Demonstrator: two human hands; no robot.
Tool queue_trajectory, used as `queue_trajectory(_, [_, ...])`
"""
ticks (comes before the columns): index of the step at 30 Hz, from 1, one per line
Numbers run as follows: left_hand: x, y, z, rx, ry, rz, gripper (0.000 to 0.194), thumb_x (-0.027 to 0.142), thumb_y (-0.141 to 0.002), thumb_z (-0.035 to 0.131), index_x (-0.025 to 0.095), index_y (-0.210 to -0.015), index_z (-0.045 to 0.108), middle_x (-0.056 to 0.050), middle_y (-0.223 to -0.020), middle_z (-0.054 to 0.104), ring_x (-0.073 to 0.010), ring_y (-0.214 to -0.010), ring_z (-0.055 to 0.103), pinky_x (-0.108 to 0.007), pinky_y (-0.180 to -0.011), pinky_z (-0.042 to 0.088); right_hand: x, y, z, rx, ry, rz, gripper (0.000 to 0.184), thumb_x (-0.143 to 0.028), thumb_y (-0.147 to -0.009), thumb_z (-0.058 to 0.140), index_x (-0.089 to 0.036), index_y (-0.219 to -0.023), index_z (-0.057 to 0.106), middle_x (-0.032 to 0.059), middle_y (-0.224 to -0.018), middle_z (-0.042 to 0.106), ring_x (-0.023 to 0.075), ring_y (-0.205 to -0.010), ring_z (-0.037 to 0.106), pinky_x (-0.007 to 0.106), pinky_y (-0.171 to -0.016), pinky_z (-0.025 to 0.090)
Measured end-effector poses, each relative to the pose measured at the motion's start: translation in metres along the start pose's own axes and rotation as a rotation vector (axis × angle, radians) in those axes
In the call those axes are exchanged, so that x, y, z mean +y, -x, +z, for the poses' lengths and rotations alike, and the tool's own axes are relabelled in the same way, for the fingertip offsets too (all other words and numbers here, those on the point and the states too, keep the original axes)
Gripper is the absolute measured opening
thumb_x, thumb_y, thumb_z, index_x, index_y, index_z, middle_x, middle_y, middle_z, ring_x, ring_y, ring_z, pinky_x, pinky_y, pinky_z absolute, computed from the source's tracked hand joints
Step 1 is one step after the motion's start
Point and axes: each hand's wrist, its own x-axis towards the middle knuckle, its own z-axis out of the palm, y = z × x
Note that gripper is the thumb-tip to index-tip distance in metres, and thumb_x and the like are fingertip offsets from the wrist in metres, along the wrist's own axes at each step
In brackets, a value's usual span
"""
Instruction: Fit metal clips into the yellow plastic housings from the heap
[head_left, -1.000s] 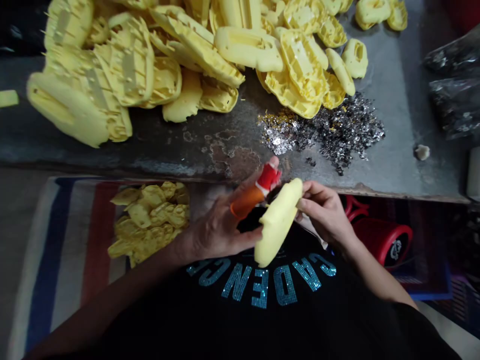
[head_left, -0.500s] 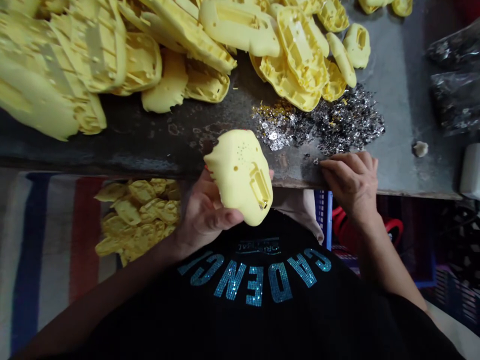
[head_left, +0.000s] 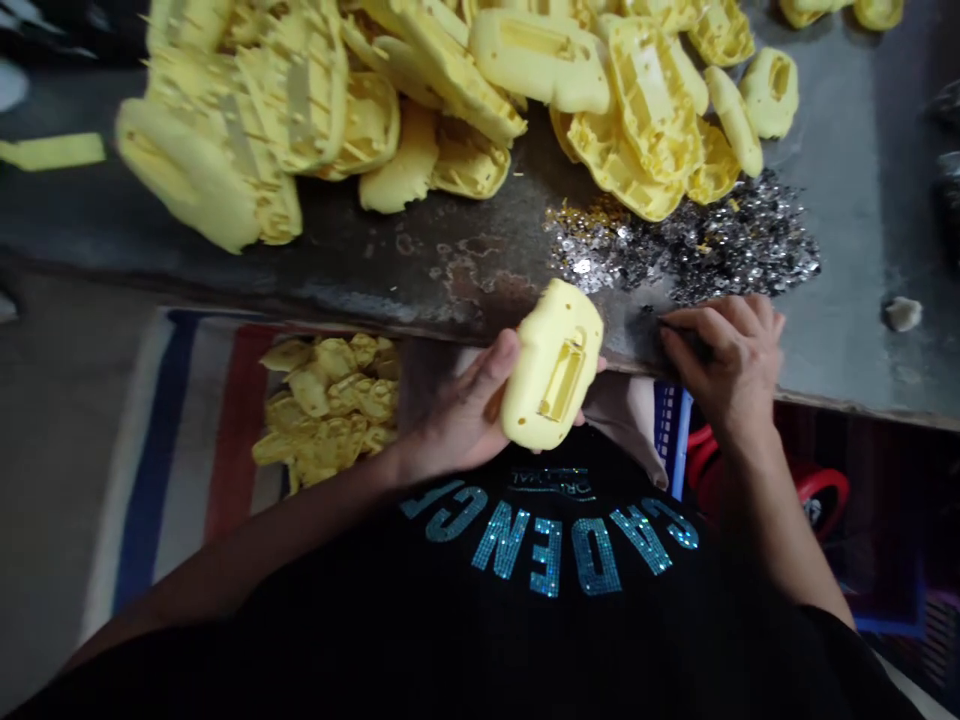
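Observation:
My left hand (head_left: 465, 412) grips a rounded, pale yellow moulded piece (head_left: 553, 365), with its rectangular recess facing up. My right hand (head_left: 724, 365) rests at the metal table's edge, just below a pile of silver and gold sequins (head_left: 675, 240). A thin dark item (head_left: 684, 337) seems pinched in its fingers, though its exact kind is hard to make out. Beyond both hands lies a large heap of yellow moulded pieces (head_left: 330, 120).
The worn grey metal table (head_left: 862, 200) ends in a front edge just past my hands. Smaller yellow pieces (head_left: 326, 410) lie on a striped cloth (head_left: 195, 470) at left. A blue crate (head_left: 671, 430) and a red object (head_left: 817, 495) sit below the table at right.
The yellow piece has passed from my right hand to my left and turned over. The orange-red item is no longer visible. My right hand has moved to the table edge beside the sequins.

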Motion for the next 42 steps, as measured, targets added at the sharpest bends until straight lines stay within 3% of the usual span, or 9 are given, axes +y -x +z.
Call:
queue_trajectory(3, [0.002,-0.002,0.003,-0.067,0.024,-0.136,0.083,0.085,-0.096,0.085,0.018,-0.145,0.081,-0.02,-0.13,0.09,-0.0237,-0.074,0.085,-0.022,-0.042,0.054,-0.021,-0.005,-0.022,-0.037,-0.236,-0.089,0.01,-0.024,-0.112,0.08,-0.033,-0.116,0.083,0.0025,-0.104,0.086,0.0291,-0.093,0.074,0.049,-0.088,0.05])
queue_trajectory(7, [0.003,-0.003,0.004,-0.159,0.082,-0.235,0.081,0.087,-0.092,0.086,0.02,-0.137,0.081,-0.011,-0.099,0.087,-0.0253,-0.072,0.084,-0.022,-0.043,0.055,-0.053,-0.016,-0.045,-0.139,-0.414,-0.223,0.019,-0.017,-0.109,0.083,-0.033,-0.121,0.08,0.0011,-0.102,0.087,0.0273,-0.09,0.078,0.047,-0.085,0.052])
queue_trajectory(10, [0.002,0.0,0.004,-0.195,0.077,-0.259,0.079,0.085,-0.094,0.085,0.021,-0.14,0.08,-0.007,-0.09,0.083,-0.0257,-0.073,0.083,-0.022,-0.045,0.055,-0.065,-0.023,-0.048,-0.184,-0.363,-0.326,0.019,-0.016,-0.11,0.081,-0.031,-0.123,0.079,0.0029,-0.107,0.087,0.0269,-0.092,0.079,0.046,-0.086,0.054])
queue_trajectory(16, [-0.003,0.005,0.003,-0.221,0.084,-0.26,0.075,0.083,-0.1,0.08,0.023,-0.144,0.079,-0.007,-0.097,0.085,-0.027,-0.079,0.084,-0.024,-0.05,0.057,-0.07,-0.027,-0.053,-0.223,-0.122,-0.495,0.023,-0.016,-0.113,0.078,-0.027,-0.132,0.073,0.0052,-0.112,0.086,0.0262,-0.096,0.074,0.045,-0.084,0.053])
queue_trajectory(22, [-0.006,0.006,0.002,-0.22,0.128,-0.246,0.07,0.079,-0.101,0.083,0.022,-0.141,0.078,-0.008,-0.1,0.085,-0.0248,-0.078,0.084,-0.023,-0.05,0.06,-0.074,-0.026,-0.057,-0.258,-0.043,-0.562,0.025,-0.014,-0.114,0.073,-0.024,-0.137,0.071,0.007,-0.112,0.086,0.027,-0.097,0.073,0.045,-0.084,0.052])
queue_trajectory(25, [-0.006,0.007,0.003,-0.207,0.138,-0.256,0.074,0.082,-0.099,0.084,0.021,-0.141,0.078,-0.01,-0.109,0.087,-0.0238,-0.08,0.085,-0.023,-0.051,0.063,-0.077,-0.024,-0.056,-0.253,-0.004,-0.559,0.022,-0.016,-0.116,0.072,-0.024,-0.136,0.071,0.007,-0.113,0.087,0.0262,-0.095,0.072,0.044,-0.083,0.051])
queue_trajectory(30, [-0.005,0.008,0.003,-0.194,0.147,-0.272,0.082,0.082,-0.101,0.081,0.021,-0.156,0.072,-0.013,-0.122,0.088,-0.0235,-0.082,0.086,-0.025,-0.053,0.066,-0.082,-0.016,-0.056,-0.199,-0.039,-0.49,0.024,-0.014,-0.112,0.078,-0.025,-0.133,0.073,0.0067,-0.112,0.088,0.0257,-0.093,0.075,0.044,-0.081,0.054])
queue_trajectory(36, [-0.004,0.01,0.008,-0.169,0.081,-0.206,0.083,0.082,-0.094,0.088,0.026,-0.154,0.075,-0.013,-0.121,0.09,-0.0294,-0.083,0.088,-0.027,-0.05,0.062,-0.076,-0.008,-0.049,-0.104,-0.269,-0.23,0.025,-0.018,-0.11,0.081,-0.036,-0.127,0.08,0.0045,-0.113,0.088,0.0296,-0.095,0.08,0.051,-0.087,0.063])
queue_trajectory(42, [-0.003,0.014,0.015,-0.137,0.029,-0.151,0.09,0.086,-0.092,0.088,0.028,-0.159,0.072,-0.015,-0.125,0.09,-0.0334,-0.087,0.09,-0.029,-0.048,0.06,-0.067,-0.008,-0.035,-0.166,-0.549,-0.008,0.009,-0.035,-0.107,0.088,-0.034,-0.112,0.08,0.0046,-0.104,0.081,0.0293,-0.093,0.075,0.05,-0.078,0.062])
